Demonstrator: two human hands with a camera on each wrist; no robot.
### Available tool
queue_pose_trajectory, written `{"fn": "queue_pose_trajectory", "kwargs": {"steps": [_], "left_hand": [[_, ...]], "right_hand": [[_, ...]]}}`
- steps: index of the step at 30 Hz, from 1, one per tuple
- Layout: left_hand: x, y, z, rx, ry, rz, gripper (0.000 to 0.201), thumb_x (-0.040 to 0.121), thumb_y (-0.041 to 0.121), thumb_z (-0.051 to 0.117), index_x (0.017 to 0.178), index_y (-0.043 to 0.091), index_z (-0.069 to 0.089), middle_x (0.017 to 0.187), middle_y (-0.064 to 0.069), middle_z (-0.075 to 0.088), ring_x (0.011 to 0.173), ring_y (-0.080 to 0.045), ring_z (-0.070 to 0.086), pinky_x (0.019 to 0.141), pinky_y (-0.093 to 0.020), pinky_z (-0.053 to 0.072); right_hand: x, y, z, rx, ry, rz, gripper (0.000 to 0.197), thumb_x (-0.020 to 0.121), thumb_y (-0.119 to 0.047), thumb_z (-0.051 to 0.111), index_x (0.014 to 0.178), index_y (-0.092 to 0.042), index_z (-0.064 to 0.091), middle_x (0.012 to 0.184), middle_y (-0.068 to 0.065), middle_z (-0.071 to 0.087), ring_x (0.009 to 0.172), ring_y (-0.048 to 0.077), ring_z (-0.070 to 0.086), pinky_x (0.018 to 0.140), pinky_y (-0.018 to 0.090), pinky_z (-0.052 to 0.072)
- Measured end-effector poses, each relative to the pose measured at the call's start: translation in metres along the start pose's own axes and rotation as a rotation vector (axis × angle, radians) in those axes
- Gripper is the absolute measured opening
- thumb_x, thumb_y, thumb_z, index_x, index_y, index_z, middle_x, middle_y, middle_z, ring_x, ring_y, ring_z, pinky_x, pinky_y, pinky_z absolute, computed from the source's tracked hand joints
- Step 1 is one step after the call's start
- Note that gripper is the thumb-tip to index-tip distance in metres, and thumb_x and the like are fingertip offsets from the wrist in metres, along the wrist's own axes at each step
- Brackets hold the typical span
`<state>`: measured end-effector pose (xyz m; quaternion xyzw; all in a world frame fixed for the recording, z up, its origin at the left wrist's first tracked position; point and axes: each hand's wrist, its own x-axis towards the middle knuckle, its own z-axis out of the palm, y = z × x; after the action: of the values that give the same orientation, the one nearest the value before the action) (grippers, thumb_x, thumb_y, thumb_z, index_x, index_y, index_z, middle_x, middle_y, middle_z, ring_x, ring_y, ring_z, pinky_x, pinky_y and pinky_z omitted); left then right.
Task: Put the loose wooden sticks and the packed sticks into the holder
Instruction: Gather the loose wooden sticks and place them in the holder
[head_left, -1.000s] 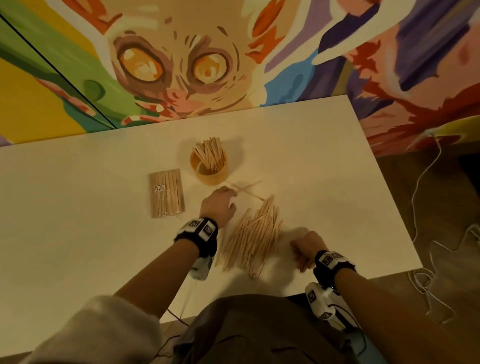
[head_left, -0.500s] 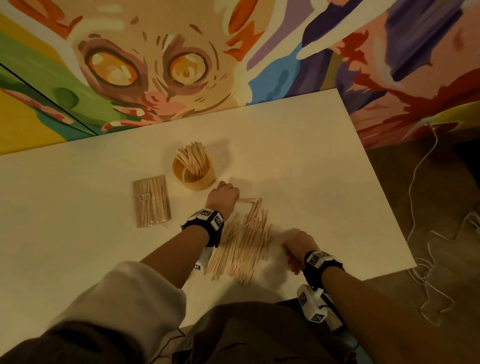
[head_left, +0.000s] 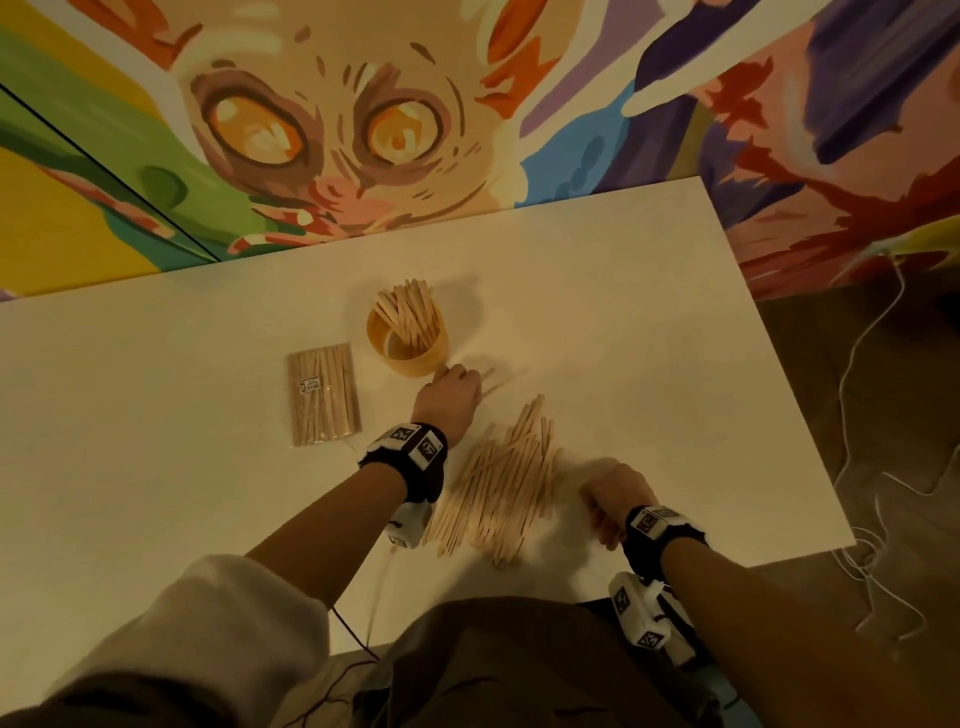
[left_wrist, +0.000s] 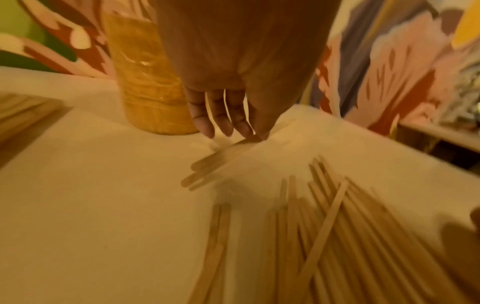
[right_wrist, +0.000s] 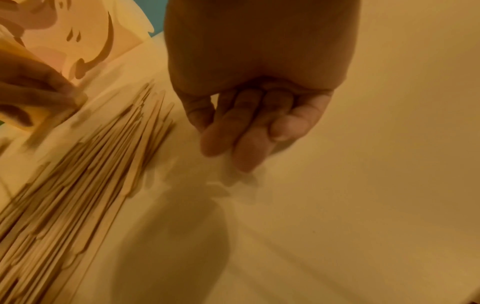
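Note:
A round yellow holder (head_left: 408, 338) (left_wrist: 148, 82) stands on the white table (head_left: 156, 467), with several wooden sticks upright in it. The packed sticks (head_left: 323, 401) (left_wrist: 23, 111) lie flat to its left. A pile of loose sticks (head_left: 498, 483) (left_wrist: 324, 236) (right_wrist: 78, 185) lies between my hands. My left hand (head_left: 449, 395) (left_wrist: 233, 131) reaches down just right of the holder, its straight fingertips touching the far end of a few stray sticks (left_wrist: 215, 164). My right hand (head_left: 613, 499) (right_wrist: 241, 133) rests right of the pile with loosely curled fingers, holding nothing.
A painted mural wall (head_left: 363, 130) runs along the table's far edge. The table's right edge (head_left: 779, 364) drops to a dark floor with white cables (head_left: 857, 519). My lap is against the near edge.
My left hand has shifted a little toward the holder, and the stray sticks that lay crossed beyond it now lie close together under its fingertips. The right hand has barely moved.

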<state>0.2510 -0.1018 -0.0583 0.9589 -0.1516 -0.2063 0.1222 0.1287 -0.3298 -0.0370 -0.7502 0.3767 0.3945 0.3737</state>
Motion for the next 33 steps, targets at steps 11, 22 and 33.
{"fn": "queue_pose_trajectory", "kwargs": {"steps": [11,22,33], "left_hand": [[-0.107,-0.06,0.018,-0.276,-0.024,-0.488,0.012,0.09,0.023,0.057,0.097,0.017,0.065,0.096,-0.008,0.069,0.08,-0.027,0.06,0.066,-0.031,0.043],[-0.097,0.021,0.042,-0.148,-0.146,-0.306,0.05,0.086,0.05,0.062,0.117,0.013,0.05,0.114,-0.005,0.055,0.102,-0.026,0.059,0.08,-0.037,0.048],[-0.096,0.019,0.045,-0.17,-0.117,-0.287,0.021,0.092,0.029,0.055,0.103,0.012,0.059,0.104,-0.009,0.063,0.09,-0.028,0.06,0.075,-0.036,0.048]], "right_hand": [[0.004,0.001,0.001,-0.054,-0.01,-0.008,0.026,0.075,-0.01,0.051,0.061,0.003,0.068,0.06,0.021,0.071,0.042,0.032,0.065,0.043,0.025,0.049],[0.001,0.001,0.002,-0.058,0.005,-0.016,0.027,0.074,-0.009,0.05,0.055,0.003,0.066,0.051,0.02,0.066,0.04,0.031,0.063,0.045,0.025,0.049],[0.004,0.006,0.002,-0.036,-0.008,-0.056,0.027,0.075,-0.009,0.048,0.059,0.003,0.066,0.063,0.025,0.071,0.043,0.033,0.065,0.047,0.03,0.053]]}}
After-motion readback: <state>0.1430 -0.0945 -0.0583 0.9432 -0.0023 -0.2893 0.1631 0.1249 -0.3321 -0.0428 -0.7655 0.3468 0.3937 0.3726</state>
